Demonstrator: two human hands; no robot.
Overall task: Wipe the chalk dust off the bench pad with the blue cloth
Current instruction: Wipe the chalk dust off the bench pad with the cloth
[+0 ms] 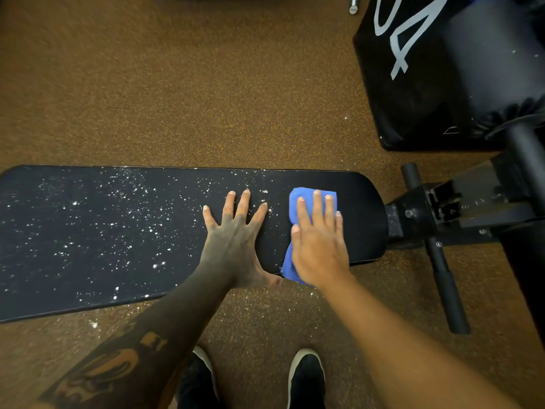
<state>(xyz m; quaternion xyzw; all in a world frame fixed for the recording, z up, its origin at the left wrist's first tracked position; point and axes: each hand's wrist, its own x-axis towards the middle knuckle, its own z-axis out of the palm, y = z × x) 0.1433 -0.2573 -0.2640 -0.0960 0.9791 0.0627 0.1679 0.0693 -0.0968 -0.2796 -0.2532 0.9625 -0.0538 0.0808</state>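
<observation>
The black bench pad point(88, 237) runs from the left edge to the right of centre, speckled with white chalk dust point(132, 202) over its left and middle parts. Its right end looks mostly free of specks. My right hand point(320, 240) presses flat on the blue cloth point(295, 202), which lies crumpled on the pad's right end and hangs slightly over the near edge. My left hand point(236, 231) rests flat on the pad just left of the cloth, fingers spread, holding nothing.
The bench's black metal frame and foot bar point(445, 276) stick out to the right of the pad. A black box with grey numerals point(413, 69) stands at the back right. Brown speckled floor point(206, 84) surrounds the bench. My two shoes point(305, 376) are below.
</observation>
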